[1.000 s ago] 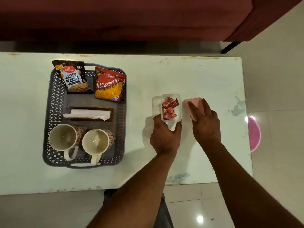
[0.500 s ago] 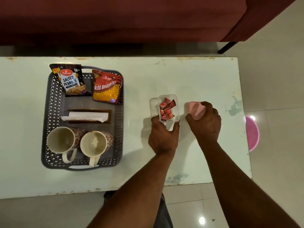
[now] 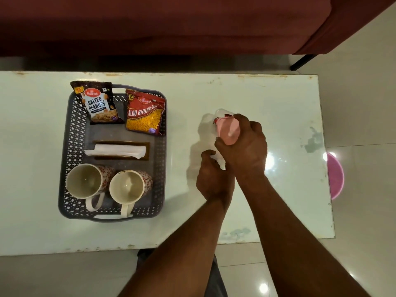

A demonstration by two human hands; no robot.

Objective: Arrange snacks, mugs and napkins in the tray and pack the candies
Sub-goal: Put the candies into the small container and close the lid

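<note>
**Candy box: lidding in hand**

Tray step judged complete. Right hand (image 3: 244, 144) pinching rounded pink plastic lid (image 3: 228, 130) over small clear plastic candy box (image 3: 220, 114), table's 3 o'clock side. Left hand (image 3: 214, 179) curled, steadying box base. Next: align edges, press down evenly.

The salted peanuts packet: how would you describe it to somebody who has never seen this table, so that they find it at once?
Look at the grey perforated tray on the left part of the white table. At its far end two snack packets lean side by side. The salted peanuts packet is the left one, dark with a white panel, while its neighbour, the aloo bhujia packet, is red and yellow.
</note>
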